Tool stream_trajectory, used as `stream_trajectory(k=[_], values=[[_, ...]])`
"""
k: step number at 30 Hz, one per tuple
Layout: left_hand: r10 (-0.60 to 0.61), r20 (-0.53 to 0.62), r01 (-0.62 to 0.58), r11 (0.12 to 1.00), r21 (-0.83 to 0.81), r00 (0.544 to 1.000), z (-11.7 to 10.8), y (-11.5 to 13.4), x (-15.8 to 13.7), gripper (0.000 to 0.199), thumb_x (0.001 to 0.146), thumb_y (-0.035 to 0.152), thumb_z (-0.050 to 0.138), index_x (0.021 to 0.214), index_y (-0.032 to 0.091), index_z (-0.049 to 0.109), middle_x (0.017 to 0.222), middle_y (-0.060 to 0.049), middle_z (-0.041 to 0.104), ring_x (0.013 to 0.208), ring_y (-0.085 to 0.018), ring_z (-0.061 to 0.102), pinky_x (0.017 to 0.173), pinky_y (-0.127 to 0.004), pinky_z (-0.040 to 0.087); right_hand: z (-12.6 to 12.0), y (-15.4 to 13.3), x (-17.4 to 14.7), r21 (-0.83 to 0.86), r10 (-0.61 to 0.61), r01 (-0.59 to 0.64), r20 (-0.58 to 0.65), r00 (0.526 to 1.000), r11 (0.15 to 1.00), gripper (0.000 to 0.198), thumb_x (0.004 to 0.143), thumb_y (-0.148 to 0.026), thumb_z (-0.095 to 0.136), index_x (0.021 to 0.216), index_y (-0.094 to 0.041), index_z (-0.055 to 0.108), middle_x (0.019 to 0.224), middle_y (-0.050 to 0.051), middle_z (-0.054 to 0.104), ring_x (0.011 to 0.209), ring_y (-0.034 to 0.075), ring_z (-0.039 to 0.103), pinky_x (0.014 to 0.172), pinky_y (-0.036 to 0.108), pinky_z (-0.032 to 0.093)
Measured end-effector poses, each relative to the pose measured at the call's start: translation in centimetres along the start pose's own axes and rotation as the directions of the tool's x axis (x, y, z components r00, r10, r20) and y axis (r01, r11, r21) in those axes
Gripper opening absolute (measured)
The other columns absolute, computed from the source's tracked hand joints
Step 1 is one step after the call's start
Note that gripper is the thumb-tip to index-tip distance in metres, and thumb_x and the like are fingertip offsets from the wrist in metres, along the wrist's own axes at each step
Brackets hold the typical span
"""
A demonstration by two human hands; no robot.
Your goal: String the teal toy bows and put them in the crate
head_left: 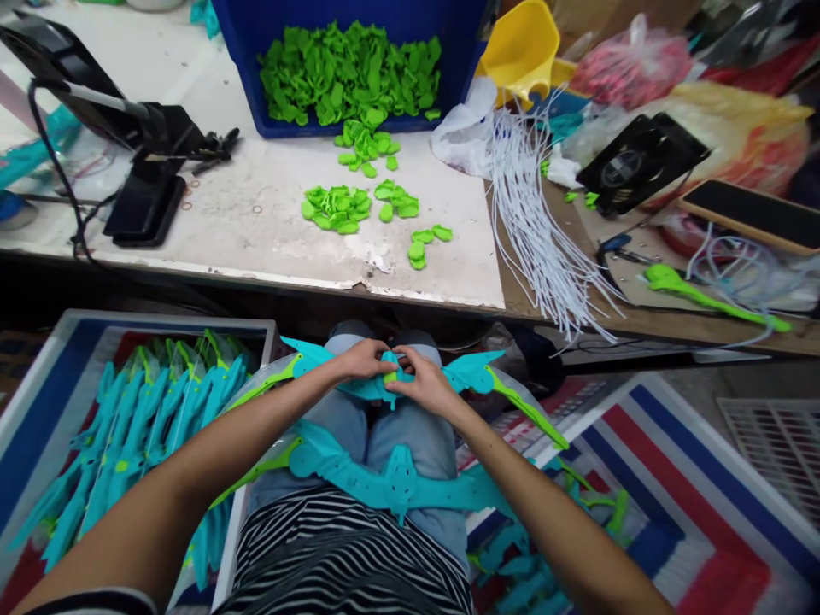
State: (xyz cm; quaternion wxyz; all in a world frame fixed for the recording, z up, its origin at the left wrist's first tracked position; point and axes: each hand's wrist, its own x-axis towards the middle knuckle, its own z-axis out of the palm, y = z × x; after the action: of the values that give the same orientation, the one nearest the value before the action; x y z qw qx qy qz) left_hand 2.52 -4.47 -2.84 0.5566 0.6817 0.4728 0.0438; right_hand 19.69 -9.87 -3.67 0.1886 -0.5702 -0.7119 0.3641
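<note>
Over my lap, a turquoise toy bow [471, 371] with bright green curved limbs lies crosswise. My left hand [366, 360] is closed on the middle of this bow from the left side. From the right, my right hand [421, 382] grips the same middle part, its fingertips against a small green plastic piece [390, 376] there. Whether that piece is fully seated, I cannot tell. Nearer my body, a second turquoise toy bow [359, 480] rests across my thighs, its right end partly behind my right forearm.
A blue bin [247, 64] of green pieces [349, 73] stands on the worktable [256, 226], with small piles [336, 209] before it. White cords [544, 231] hang over the table edge. Striped-lined crates flank me, the left [48, 376] and right [692, 470] both holding bows.
</note>
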Motion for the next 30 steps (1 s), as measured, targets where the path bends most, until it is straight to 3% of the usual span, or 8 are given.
stream_trajectory(k=[4,7,9,14,17,20,25,30], values=[[0.054,-0.069,-0.044,0.987,0.152,0.996,0.3,0.7,-0.8,0.042,0.079,0.032,0.060,0.115,0.011,0.059,0.089,-0.005,0.065,0.081,-0.020,0.060,0.071,-0.028,0.046,-3.6,-2.3,1.9,-0.137,-0.195,0.177,-0.127,0.973,0.975,0.022,0.080,-0.035,0.064,0.097,-0.021,0.068,0.085,0.005,0.071,0.074,0.021,0.065,0.065,0.032,0.052],[0.175,-0.223,-0.085,0.928,0.363,0.959,2.0,1.3,-2.5,0.041,0.084,0.033,0.058,0.121,0.013,0.055,0.117,-0.014,0.061,0.108,-0.026,0.057,0.092,-0.037,0.045,-8.0,-3.6,6.2,-0.336,-0.315,0.177,-0.422,0.850,0.925,0.024,0.090,-0.032,0.049,0.098,-0.020,0.069,0.093,0.009,0.069,0.088,0.025,0.062,0.081,0.039,0.050],[0.285,-0.222,-0.138,0.850,0.508,0.933,3.5,1.4,-3.8,0.045,0.083,0.037,0.062,0.121,0.015,0.054,0.135,-0.018,0.050,0.125,-0.030,0.047,0.102,-0.042,0.040,-10.7,-3.5,9.8,-0.454,-0.347,0.112,-0.476,0.808,0.884,0.026,0.088,-0.023,0.048,0.103,-0.017,0.067,0.103,0.012,0.068,0.099,0.028,0.057,0.091,0.044,0.045],[0.280,-0.088,-0.143,0.707,0.692,0.956,5.4,1.2,-4.8,0.064,0.079,0.024,0.065,0.137,0.014,0.038,0.151,-0.023,0.028,0.138,-0.036,0.030,0.101,-0.049,0.040,-13.7,-1.8,15.9,-0.581,-0.265,0.025,-0.332,0.906,0.813,0.024,0.083,-0.018,0.052,0.099,-0.014,0.069,0.107,0.015,0.066,0.101,0.030,0.054,0.091,0.046,0.042],[0.195,-0.088,-0.085,0.730,0.678,0.977,3.8,2.0,-4.1,0.052,0.080,0.017,0.056,0.131,0.013,0.044,0.142,-0.021,0.044,0.122,-0.032,0.051,0.090,-0.040,0.047,-14.2,-1.2,15.7,-0.607,-0.212,-0.044,-0.344,0.915,0.793,0.025,0.087,-0.022,0.047,0.093,-0.016,0.070,0.091,0.014,0.069,0.088,0.028,0.059,0.081,0.041,0.045],[0.105,0.021,-0.098,0.808,0.582,0.994,0.9,3.2,-3.1,0.040,0.073,0.028,0.066,0.110,0.015,0.060,0.105,-0.013,0.067,0.093,-0.028,0.064,0.075,-0.032,0.048,-15.5,-1.1,14.0,-0.573,-0.124,-0.099,-0.337,0.933,0.814,0.028,0.089,-0.024,0.044,0.097,-0.016,0.070,0.083,0.011,0.070,0.077,0.024,0.062,0.070,0.034,0.045],[0.030,0.247,-0.106,0.948,0.299,0.969,-2.5,2.9,-0.6,0.027,0.064,0.043,0.071,0.068,0.017,0.062,0.060,0.003,0.058,0.060,-0.014,0.054,0.054,-0.023,0.034,-17.6,-0.8,12.7,-0.508,-0.048,0.032,-0.020,0.999,0.861,0.019,0.086,-0.025,0.054,0.083,-0.021,0.072,0.059,0.000,0.064,0.063,0.016,0.061,0.064,0.026,0.043],[0.020,0.258,-0.046,0.994,0.095,0.966,-2.7,1.6,0.8,0.036,0.059,0.049,0.073,0.066,0.015,0.061,0.061,0.003,0.056,0.063,-0.013,0.051,0.055,-0.023,0.034,-16.2,0.2,11.6,-0.481,-0.166,0.007,-0.290,0.943,0.877,0.029,0.081,-0.032,0.060,0.106,-0.020,0.070,0.094,0.008,0.069,0.077,0.020,0.063,0.077,0.032,0.048]])
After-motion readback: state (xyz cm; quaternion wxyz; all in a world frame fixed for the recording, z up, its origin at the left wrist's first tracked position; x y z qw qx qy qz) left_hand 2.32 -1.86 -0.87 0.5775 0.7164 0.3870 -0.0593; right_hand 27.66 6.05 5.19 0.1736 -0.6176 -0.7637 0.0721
